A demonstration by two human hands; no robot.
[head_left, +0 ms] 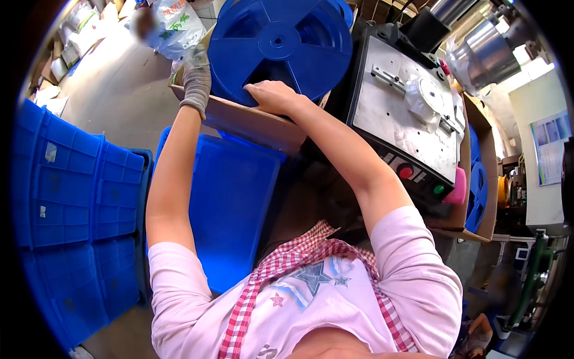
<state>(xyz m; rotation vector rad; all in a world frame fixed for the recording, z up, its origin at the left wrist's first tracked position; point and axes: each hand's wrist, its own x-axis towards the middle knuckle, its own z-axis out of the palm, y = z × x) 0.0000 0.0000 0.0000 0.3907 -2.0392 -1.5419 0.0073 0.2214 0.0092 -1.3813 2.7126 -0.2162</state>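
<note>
A large blue plastic reel (276,40) with cut-out openings lies face up in an open cardboard box (254,121). My bare right hand (274,97) is closed over the reel's near edge at the lower opening, its fingers partly hidden. My left hand (196,78), in a grey knit glove, is at the reel's left edge, between it and the box's side. The glove's fingertips are hard to make out, close to a thin plastic bag (182,30) with coloured print. Part of another blue reel (345,11) shows behind the first.
Right of the box stands a machine with a metal top plate (382,78), a red button (405,172) and a green button (439,189). Another cardboard box (491,179) holds blue reels. Stacked blue crates (69,173) stand left; a blue bin (230,203) sits before me.
</note>
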